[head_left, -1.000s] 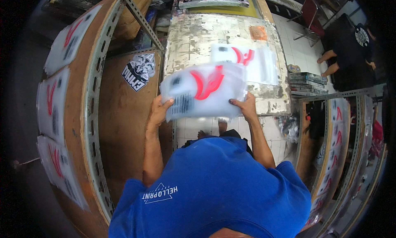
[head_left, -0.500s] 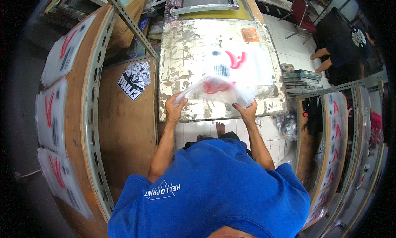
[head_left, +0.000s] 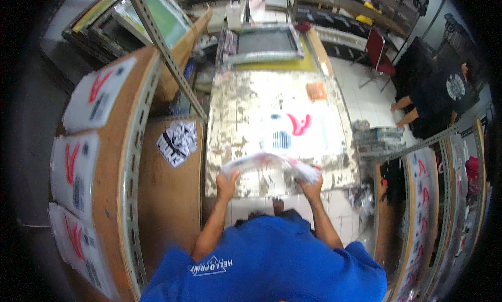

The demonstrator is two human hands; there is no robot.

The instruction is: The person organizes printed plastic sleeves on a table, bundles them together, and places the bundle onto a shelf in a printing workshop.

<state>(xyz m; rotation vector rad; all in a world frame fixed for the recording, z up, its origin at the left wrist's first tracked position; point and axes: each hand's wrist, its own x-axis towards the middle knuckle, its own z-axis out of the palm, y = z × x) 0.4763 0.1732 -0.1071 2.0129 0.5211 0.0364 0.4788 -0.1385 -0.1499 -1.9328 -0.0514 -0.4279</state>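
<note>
Worktop (head_left: 235,145): I saw a long paint-spattered printing surface that ran away from the person, its near end just ahead of the two hands.
Rack on the left (head_left: 130,161): wooden boards in a slotted metal frame stood beside the worktop; white printed sheets (head_left: 78,166) with red marks lay along its outer side, and a black-and-white printed piece (head_left: 177,142) lay on a brown board.
Rack on the right (head_left: 423,197): I made out more white sheets with red marks stacked edge-on there.
Screen frame (head_left: 266,43): it lay flat at the far end of the worktop.
Flat sheet (head_left: 298,132): a white piece with a red mark and a dark striped block lay spread on the worktop, just beyond the held one.
Held sheet (head_left: 272,163): a thin white printed sheet, blurred, hung above the near end of the worktop between the hands, bowed upward in the middle.
Left hand (head_left: 228,183): its fingers were closed on the sheet's left end.
Right hand (head_left: 312,186): its fingers were closed on the sheet's right end.
Other person (head_left: 444,95): someone in dark clothes was bent over at the far right, well apart from the worktop.
Orange patch (head_left: 316,90): it lay on the worktop toward the far right edge.
</note>
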